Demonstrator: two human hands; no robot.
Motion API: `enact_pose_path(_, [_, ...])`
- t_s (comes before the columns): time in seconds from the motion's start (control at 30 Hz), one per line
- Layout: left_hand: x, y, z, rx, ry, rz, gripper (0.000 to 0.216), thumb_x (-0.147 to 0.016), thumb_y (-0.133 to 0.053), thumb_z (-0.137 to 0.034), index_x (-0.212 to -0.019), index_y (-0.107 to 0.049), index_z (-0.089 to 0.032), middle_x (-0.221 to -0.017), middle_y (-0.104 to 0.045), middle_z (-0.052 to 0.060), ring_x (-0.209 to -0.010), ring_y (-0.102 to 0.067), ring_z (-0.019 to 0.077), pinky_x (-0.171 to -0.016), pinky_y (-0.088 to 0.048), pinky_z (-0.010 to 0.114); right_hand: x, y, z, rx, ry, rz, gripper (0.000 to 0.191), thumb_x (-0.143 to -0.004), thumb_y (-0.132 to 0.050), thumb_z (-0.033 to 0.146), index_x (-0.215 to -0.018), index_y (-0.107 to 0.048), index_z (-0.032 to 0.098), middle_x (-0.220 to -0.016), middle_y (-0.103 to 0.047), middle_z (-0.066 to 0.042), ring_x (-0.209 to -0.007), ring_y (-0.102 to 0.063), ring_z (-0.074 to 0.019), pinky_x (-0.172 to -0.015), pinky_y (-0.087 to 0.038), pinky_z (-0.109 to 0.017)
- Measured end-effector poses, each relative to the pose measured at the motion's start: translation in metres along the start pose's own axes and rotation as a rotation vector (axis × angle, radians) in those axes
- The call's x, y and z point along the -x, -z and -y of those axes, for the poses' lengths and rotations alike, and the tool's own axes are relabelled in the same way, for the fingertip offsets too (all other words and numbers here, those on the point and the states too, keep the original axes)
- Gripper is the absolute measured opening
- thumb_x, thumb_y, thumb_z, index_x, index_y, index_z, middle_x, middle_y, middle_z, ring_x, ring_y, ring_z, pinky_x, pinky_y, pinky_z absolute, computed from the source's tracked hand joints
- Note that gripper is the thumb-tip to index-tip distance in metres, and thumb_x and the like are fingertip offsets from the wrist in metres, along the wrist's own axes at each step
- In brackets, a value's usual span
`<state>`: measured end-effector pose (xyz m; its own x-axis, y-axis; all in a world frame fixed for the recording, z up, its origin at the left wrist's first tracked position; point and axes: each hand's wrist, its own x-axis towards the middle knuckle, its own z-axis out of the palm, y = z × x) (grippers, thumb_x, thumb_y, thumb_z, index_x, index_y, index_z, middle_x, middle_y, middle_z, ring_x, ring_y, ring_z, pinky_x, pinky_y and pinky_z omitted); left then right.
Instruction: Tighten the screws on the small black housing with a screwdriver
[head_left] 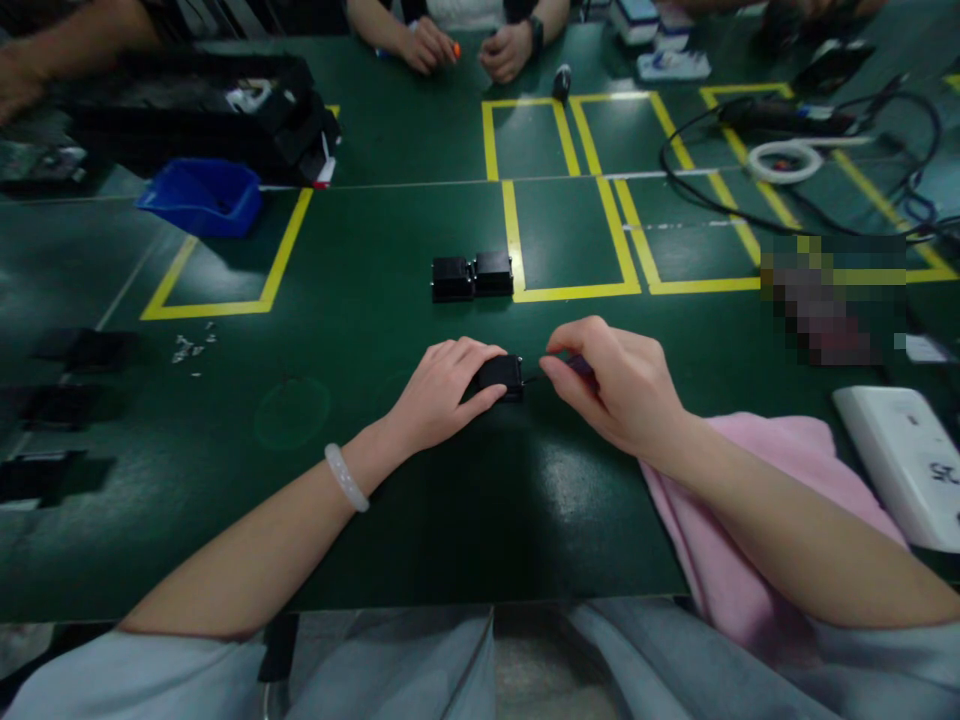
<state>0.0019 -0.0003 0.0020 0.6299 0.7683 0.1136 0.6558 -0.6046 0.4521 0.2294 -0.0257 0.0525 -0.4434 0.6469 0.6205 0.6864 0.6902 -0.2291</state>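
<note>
On the green table, my left hand (448, 385) is closed around a small black box (501, 376), fingers over its far side and thumb along its near side. Small bright screws or pins show at the box's right edge. My right hand (619, 385) pinches a dark-handled screwdriver (576, 364), most of it hidden by the fingers. Its thin shaft points left at the box's right edge; whether the tip touches is too small to tell. Just beyond my hands sit two similar black boxes (452, 279), side by side.
Loose screws (187, 349) lie at the left, near a blue bin (202, 197) and several dark parts (56, 405). A pink cloth (780, 450) lies under my right forearm, beside a white device (904, 465). Cables (667, 165) loop at back right. Another person's hands (504, 52) rest opposite.
</note>
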Motion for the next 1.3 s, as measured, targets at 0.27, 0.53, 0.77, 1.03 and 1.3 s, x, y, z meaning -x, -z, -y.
enact_pose_path(0.27, [0.0004,0.0004,0.0006,0.012,0.004,0.003,0.040,-0.100,-0.042,-0.047,-0.127,-0.052,-0.020,-0.124,-0.059,0.008,-0.114,-0.053,0.0258,-0.104,-0.036,0.044,0.0010,-0.0010,-0.0002,-0.006,-0.033,-0.012,0.013,-0.093,-0.045,0.020,-0.102,-0.054,0.017,-0.071,-0.064,0.001,-0.055,-0.057,-0.0104,-0.057,-0.043,-0.023])
enact_pose_path(0.53, [0.0005,0.0001,0.0003,0.018,0.008,-0.002,0.041,-0.100,-0.042,-0.048,-0.128,-0.051,-0.020,-0.123,-0.060,0.008,-0.113,-0.053,0.0256,-0.102,-0.037,0.043,0.0015,-0.0019,-0.0009,-0.002,-0.043,-0.005,0.014,-0.096,-0.044,0.028,-0.097,-0.055,0.019,-0.070,-0.065,0.001,-0.059,-0.061,-0.0118,-0.057,-0.043,-0.024])
enact_pose_path(0.77, [0.0009,-0.0004,0.0017,0.012,-0.001,-0.006,0.041,-0.100,-0.042,-0.048,-0.128,-0.051,-0.019,-0.124,-0.059,0.008,-0.113,-0.053,0.0255,-0.103,-0.036,0.043,0.0028,-0.0043,-0.0014,0.015,-0.034,-0.035,0.013,-0.096,-0.046,0.025,-0.103,-0.054,0.019,-0.073,-0.065,0.000,-0.057,-0.059,-0.0111,-0.057,-0.044,-0.023])
enact_pose_path(1.03, [0.0003,0.0003,0.0002,0.012,0.008,0.007,0.041,-0.100,-0.041,-0.048,-0.127,-0.052,-0.020,-0.123,-0.060,0.008,-0.114,-0.053,0.0262,-0.103,-0.036,0.044,0.0001,-0.0024,-0.0001,0.019,-0.033,-0.036,0.010,-0.092,-0.046,0.020,-0.095,-0.055,0.019,-0.065,-0.062,0.003,-0.051,-0.054,-0.0091,-0.054,-0.042,-0.022])
enact_pose_path(1.3, [0.0006,-0.0002,0.0009,0.024,0.007,-0.004,0.041,-0.100,-0.042,-0.049,-0.128,-0.051,-0.020,-0.123,-0.059,0.008,-0.113,-0.053,0.0253,-0.102,-0.037,0.043,-0.0007,-0.0007,-0.0007,0.018,-0.015,-0.023,0.010,-0.094,-0.048,0.024,-0.092,-0.055,0.017,-0.064,-0.060,0.002,-0.053,-0.056,-0.0097,-0.055,-0.043,-0.022])
